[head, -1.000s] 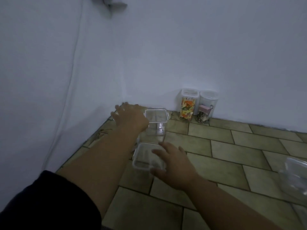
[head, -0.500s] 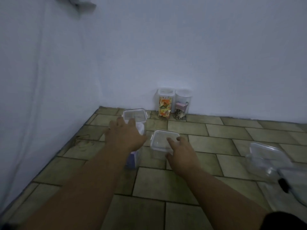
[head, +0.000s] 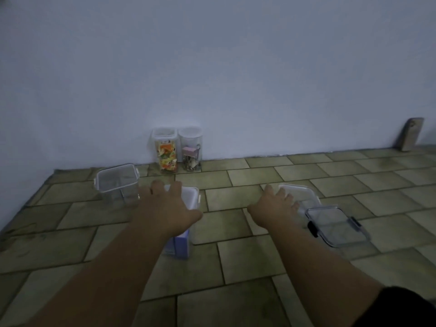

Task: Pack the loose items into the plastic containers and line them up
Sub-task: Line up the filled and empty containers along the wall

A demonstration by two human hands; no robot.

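Observation:
My left hand [head: 168, 206] lies palm-down on a white-lidded clear container [head: 192, 197], fingers over the lid and thumb along its near side. Something purple [head: 179, 246] shows at the container's base. My right hand [head: 274, 205] is palm-down with fingers spread, its fingertips at the near rim of a clear empty container [head: 300, 193]. A clear lid with dark clasps [head: 336, 225] lies just right of that hand. An empty clear container [head: 116, 182] stands at the left. Two filled jars stand against the wall: one with colourful pieces [head: 165, 153], one with clips [head: 191, 151].
The floor [head: 236, 256] is tiled, with a white wall behind and a corner at the far left. A small board [head: 410, 134] leans on the wall at the far right.
The view has swung right. My right hand has let go of the small container and moved right to the clear container. My left hand stays on a container.

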